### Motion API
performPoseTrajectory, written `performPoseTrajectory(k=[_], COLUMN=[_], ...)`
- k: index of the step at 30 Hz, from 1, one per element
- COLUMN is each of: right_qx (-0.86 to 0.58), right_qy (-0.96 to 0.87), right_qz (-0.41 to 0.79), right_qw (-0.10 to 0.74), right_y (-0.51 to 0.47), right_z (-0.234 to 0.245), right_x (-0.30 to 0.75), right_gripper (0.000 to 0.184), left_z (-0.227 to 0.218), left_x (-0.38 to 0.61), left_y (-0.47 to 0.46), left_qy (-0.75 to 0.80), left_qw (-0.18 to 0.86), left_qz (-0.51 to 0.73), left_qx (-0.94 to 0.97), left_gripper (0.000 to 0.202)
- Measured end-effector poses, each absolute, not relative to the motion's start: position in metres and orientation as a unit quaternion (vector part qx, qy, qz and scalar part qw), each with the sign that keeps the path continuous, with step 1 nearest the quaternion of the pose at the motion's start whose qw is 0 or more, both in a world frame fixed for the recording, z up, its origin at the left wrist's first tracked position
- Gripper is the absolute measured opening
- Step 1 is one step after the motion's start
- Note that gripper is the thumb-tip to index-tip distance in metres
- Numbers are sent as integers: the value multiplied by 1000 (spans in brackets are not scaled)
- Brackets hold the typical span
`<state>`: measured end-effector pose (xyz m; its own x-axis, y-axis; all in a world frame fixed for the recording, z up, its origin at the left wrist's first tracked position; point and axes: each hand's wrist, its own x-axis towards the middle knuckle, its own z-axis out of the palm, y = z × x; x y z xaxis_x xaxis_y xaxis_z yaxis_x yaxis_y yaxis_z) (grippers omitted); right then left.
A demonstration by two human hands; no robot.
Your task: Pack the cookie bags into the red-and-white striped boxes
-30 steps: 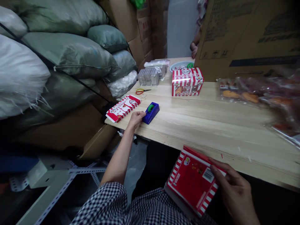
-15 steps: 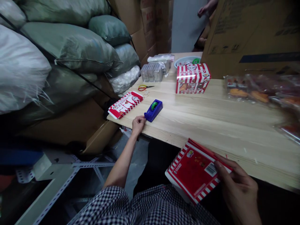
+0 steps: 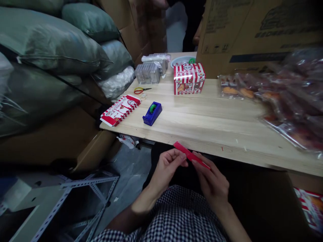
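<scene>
My right hand [image 3: 213, 179] grips a red-and-white printed carton [image 3: 182, 148], turned so that mostly a narrow red side faces me. Against the middle of that side are the fingertips of my left hand [image 3: 168, 166], pinched together; anything thin between them cannot be made out. Beyond my hands, on the table, stands a blue tape dispenser [image 3: 152, 114] with a green roll. Flat red-and-white cartons [image 3: 121, 110] lie stacked to its left, near the table edge. A folded-up striped carton [image 3: 189, 79] stands farther back.
Yellow-and-red scissors [image 3: 138, 90] lie behind the dispenser. Clear plastic trays [image 3: 147, 73] and a round basin [image 3: 174, 62] are at the back. Bagged food-like items [image 3: 280, 101] cover the table's right side beside a large cardboard box [image 3: 242, 37]. Sacks [image 3: 55, 37] pile up left; another person is partly visible behind.
My left hand has left the tape dispenser and come to the carton. My right hand has brought the carton inward and tilted it from its broad face to a narrow side.
</scene>
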<state>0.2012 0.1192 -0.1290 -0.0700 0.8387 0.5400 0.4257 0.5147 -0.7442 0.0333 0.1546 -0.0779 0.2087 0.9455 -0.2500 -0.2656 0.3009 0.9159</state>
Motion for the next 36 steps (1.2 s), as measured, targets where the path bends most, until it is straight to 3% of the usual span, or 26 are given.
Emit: performPoseTrajectory(k=[13,17,22,24,27,28,30,36], right_qx=[-425,-456,-537,-568,-561,-549,-530,-509], right_qy=[-715,-651,-505,-432,-350,-336,-320,-289], right_qz=[191,246,331,381,478,507,551,614], right_qw=[522,555,589,587,578,573,559,530], right_y=[118,121,137,145,152,153,154,147], right_z=[-138,-114,-101,-108,-120,-123,-125,-130], right_x=[188,188,204,214,224,225,223,218], right_gripper=[58,46,18,16,24,25,26,27], left_z=[-116,-136,-147,-137,-111,-103,-92,-107], left_x=[29,38,29,16,0,-3,-4,2], left_y=[151,158,170,176,189,193,202,204], left_qy=[479,497,536,574,553,517,442,425], left_qw=[692,667,575,487,361,349,364,423], left_qz=[430,443,462,463,491,492,469,409], left_qx=[327,334,411,467,569,607,672,688], left_gripper=[28,38,47,41,15,21,36,28])
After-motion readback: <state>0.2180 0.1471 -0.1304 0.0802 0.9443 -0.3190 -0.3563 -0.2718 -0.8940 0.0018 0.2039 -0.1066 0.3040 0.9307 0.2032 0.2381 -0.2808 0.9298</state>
